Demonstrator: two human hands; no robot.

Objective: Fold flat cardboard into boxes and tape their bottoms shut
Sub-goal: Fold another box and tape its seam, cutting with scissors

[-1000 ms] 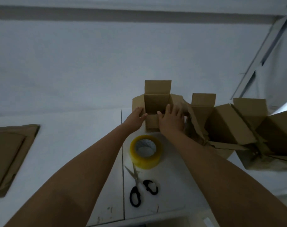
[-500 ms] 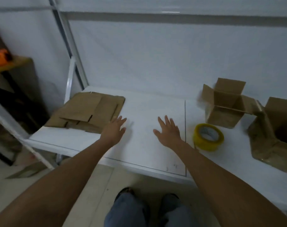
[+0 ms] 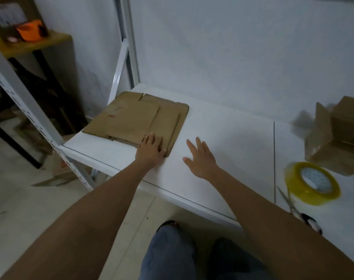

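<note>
flat cardboard [image 3: 135,118] left, tape [image 3: 312,182] right

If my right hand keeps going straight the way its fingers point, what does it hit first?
Probably the right hand meets only bare white table and then the wall. Its fingers point past the near right corner of the flat cardboard stack, though depth is hard to judge.

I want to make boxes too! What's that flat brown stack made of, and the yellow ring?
The flat brown stack looks like cardboard: dull tan, matte, with cut flap slots and fold lines. The yellow ring seems to be a roll of packing tape: glossy, see-through yellowish plastic film around a pale printed core, probably card.
</note>
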